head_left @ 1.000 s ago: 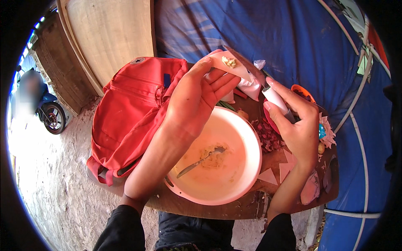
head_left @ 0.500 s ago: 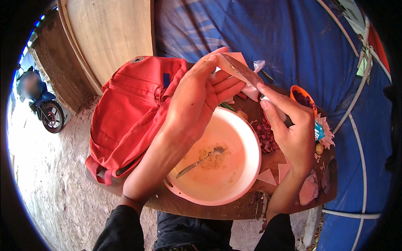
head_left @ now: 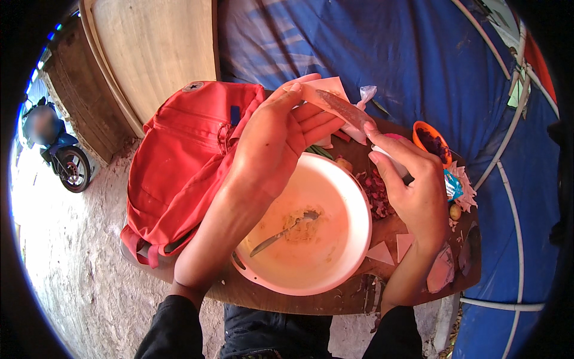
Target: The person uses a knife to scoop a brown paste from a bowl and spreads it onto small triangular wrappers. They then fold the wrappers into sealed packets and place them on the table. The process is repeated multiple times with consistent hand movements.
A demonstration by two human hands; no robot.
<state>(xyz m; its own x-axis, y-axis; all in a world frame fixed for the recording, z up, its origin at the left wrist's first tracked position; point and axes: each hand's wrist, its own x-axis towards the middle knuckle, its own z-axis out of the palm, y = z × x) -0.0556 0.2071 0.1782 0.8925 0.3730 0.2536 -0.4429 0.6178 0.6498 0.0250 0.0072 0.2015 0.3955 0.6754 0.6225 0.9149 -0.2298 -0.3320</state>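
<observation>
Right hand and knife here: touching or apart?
Touching: the head view shows the right hand gripping the knife by its white handle, thumb and index finger against it.

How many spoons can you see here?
1: the spoon lies in the white basin, its handle slanting toward the picture's lower left. The thing in the right hand is a knife. Another spoon could be hidden, perhaps behind the red backpack.

Shelter: a makeshift, partly open-air place is shown.
Blue tarpaulin [head_left: 359, 45]: hung behind and right of the wooden table [head_left: 281, 304], crossed by pale pipes [head_left: 508, 306].
Rough concrete floor [head_left: 89, 257]: seen left of the table.
Motorcycle [head_left: 66, 154]: parked in daylight, well left of the table.
</observation>
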